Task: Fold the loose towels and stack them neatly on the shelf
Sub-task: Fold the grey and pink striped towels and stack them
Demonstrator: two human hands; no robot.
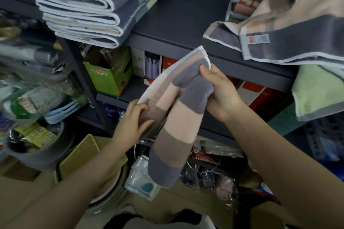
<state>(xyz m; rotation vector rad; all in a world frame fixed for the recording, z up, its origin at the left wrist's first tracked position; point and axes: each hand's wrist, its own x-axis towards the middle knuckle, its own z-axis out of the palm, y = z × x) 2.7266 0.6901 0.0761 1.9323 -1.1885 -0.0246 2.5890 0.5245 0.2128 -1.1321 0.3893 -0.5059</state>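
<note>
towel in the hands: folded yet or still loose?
Loose. The striped towel hangs bunched and unfolded, gripped by the right hand and left hand, not stacked on the shelf.

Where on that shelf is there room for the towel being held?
The bare stretch of dark shelf between the folded stack at left and the loose towels heaped at right. The lower shelves are crowded with boxes; the floor below is cluttered.
</note>
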